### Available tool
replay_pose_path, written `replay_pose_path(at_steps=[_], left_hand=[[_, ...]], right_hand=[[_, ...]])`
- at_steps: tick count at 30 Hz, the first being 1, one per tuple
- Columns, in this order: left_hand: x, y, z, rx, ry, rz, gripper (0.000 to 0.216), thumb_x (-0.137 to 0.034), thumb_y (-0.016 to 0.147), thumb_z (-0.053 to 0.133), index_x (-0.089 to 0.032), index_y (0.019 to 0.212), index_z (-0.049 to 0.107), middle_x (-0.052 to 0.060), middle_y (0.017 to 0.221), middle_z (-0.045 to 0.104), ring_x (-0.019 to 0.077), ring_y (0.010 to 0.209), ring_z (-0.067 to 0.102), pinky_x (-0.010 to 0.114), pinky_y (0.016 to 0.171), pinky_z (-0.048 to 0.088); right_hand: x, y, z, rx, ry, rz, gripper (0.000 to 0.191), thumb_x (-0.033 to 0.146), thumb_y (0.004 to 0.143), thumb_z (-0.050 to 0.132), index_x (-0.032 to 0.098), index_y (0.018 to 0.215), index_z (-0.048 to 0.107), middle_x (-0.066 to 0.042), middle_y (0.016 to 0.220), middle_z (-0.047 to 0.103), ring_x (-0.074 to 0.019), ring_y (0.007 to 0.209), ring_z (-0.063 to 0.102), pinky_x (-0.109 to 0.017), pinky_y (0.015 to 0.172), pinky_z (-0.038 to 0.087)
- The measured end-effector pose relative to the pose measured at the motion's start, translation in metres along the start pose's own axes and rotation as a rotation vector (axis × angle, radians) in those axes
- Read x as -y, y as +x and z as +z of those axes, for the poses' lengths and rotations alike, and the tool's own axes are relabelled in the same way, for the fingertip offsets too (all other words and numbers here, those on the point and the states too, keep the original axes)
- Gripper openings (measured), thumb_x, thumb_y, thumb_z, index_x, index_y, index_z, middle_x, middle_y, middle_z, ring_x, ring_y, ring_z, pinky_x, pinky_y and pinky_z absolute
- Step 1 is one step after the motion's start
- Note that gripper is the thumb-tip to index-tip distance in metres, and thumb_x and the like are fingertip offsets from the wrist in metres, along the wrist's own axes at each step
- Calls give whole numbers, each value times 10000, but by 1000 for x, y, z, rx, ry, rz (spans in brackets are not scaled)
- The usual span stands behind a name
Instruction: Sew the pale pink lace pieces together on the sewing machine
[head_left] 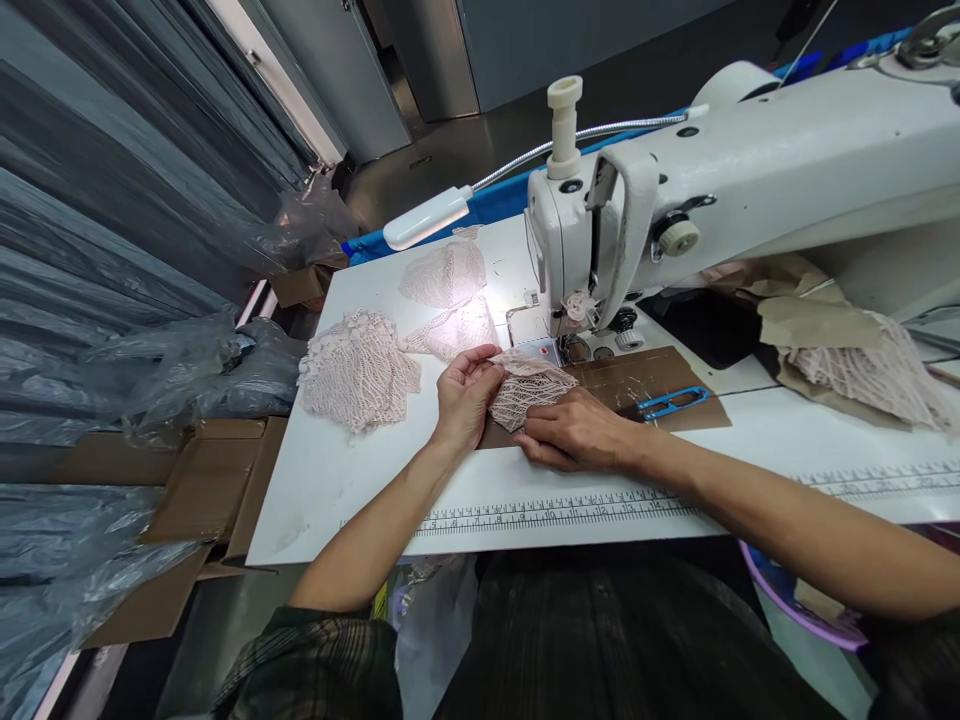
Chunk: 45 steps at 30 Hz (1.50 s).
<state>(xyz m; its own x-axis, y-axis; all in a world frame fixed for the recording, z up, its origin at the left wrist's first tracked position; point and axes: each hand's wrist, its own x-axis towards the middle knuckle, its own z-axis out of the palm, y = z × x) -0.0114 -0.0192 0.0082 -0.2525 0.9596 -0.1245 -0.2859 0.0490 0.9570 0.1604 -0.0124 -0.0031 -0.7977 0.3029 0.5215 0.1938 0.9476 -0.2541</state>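
A pale pink lace piece (529, 390) lies in front of the sewing machine's needle area, over a brown cardboard sheet (679, 365). My left hand (466, 392) pinches its upper left edge between thumb and fingers. On the lace's lower right edge, my right hand (570, 430) has its fingers curled and closed, the fingertips partly hidden. Just beyond both hands stands the white sewing machine (577, 240), its presser foot close to the lace's far edge. Blue thread snips (673, 402) rest on the cardboard, right of my right hand.
A stack of lace pieces (356, 370) lies at the table's left, with more lace (446, 275) under a lit lamp (427, 218). Lace with brown paper (817, 335) sits under the machine arm. A printed ruler (540, 515) runs along the front edge. Cardboard boxes (217, 470) stand left.
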Motion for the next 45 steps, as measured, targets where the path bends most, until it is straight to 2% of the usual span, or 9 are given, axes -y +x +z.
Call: replay_pose_path(at_steps=[12, 15, 19, 23, 26, 30, 37, 41, 45], left_hand=[[4, -1, -3, 23, 38, 35, 275, -208, 668, 728, -162, 915, 616, 30, 874, 684, 133, 783, 670, 307, 830, 541], [3, 4, -6, 184, 311, 166, 370, -241, 719, 692, -178, 1066, 585, 61, 929, 669, 175, 839, 668, 348, 824, 545], [-19, 30, -9, 526, 926, 582, 614, -226, 635, 714, -172, 1226, 553, 173, 1325, 515, 335, 1219, 521, 494, 1028, 422], [-53, 59, -11, 732, 1272, 768, 643, -212, 611, 665, -201, 1245, 559, 148, 1370, 494, 327, 1088, 571, 455, 915, 453], [-66, 66, -14, 546, 1329, 794, 454, -267, 700, 637, -217, 1149, 598, 83, 1109, 633, 231, 823, 604, 348, 746, 458], [-59, 70, -16, 355, 1511, 564, 194, -357, 864, 500, -196, 856, 609, 42, 699, 584, 195, 609, 524, 310, 631, 402], [-45, 113, -3, 514, 1468, 688, 274, -293, 748, 572, -174, 992, 605, 154, 1121, 568, 321, 1004, 554, 454, 905, 405], [-47, 129, 8, 358, 1371, 885, 236, -222, 715, 620, -190, 949, 617, 156, 1079, 585, 376, 1132, 482, 545, 1045, 270], [-39, 120, 13, 350, 1327, 788, 66, -243, 761, 595, -184, 788, 608, 146, 920, 590, 326, 934, 538, 503, 920, 377]], right_hand=[[1, -1, 2, -24, -21, -3, 460, 317, 1025, 350, 149, 676, 599, -2, 606, 569, -94, 489, 355, -292, 513, 179], [2, 1, -4, 14, -51, -21, 452, 326, 1022, 353, 151, 692, 608, -2, 607, 570, -96, 484, 369, -299, 510, 172], [2, 1, -23, 92, -124, 14, 381, 332, 1004, 399, 155, 759, 632, -18, 644, 596, -109, 484, 404, -305, 501, 175], [-7, -22, -51, 101, -194, 176, 254, 297, 963, 469, 147, 881, 657, -109, 915, 663, -184, 714, 582, -307, 591, 384], [-15, -58, -68, 67, -168, 218, 244, 272, 956, 481, 149, 1065, 661, -147, 1113, 647, -249, 971, 606, -389, 819, 478], [-19, -102, -78, 103, -212, 315, 288, 273, 950, 493, 158, 1168, 643, -136, 1155, 644, -274, 1024, 594, -421, 842, 491], [-12, -121, -84, 71, -353, 376, 271, 277, 978, 441, 172, 1058, 678, -115, 983, 676, -234, 821, 615, -377, 710, 459], [-9, -136, -94, 92, -600, 454, 236, 279, 960, 460, 174, 979, 671, -159, 958, 670, -279, 789, 604, -426, 669, 424], [-3, -137, -105, 35, -556, 532, 217, 235, 921, 545, 178, 1115, 624, -195, 1073, 647, -324, 917, 615, -461, 716, 470]])
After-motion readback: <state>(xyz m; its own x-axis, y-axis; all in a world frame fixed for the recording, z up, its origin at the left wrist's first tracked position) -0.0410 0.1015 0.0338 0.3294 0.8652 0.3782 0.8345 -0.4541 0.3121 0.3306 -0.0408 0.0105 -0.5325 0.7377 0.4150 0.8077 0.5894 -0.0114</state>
